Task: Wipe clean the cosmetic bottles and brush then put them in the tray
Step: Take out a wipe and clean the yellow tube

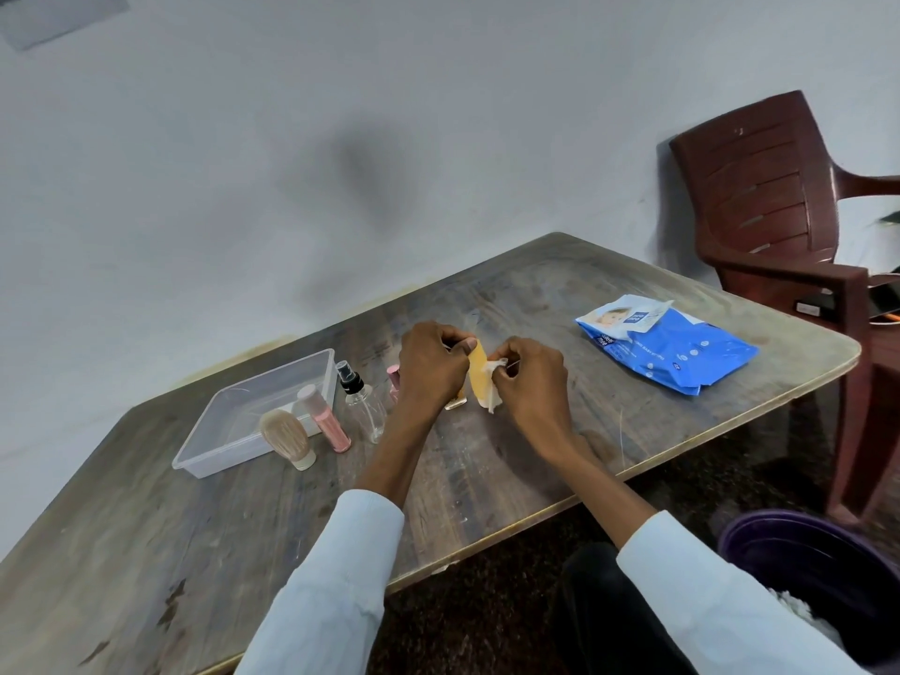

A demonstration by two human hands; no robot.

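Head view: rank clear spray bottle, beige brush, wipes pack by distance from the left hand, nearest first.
From the left hand:
1. Clear spray bottle, just to its left, standing on the table.
2. Beige brush, further left, standing in front of the tray.
3. Wipes pack, far right, beyond the right hand.

Left hand [431,370] and right hand [528,377] curled, close together.

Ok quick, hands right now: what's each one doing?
Left hand: grips the orange bottle.
Right hand: pinches a white wipe against that bottle.
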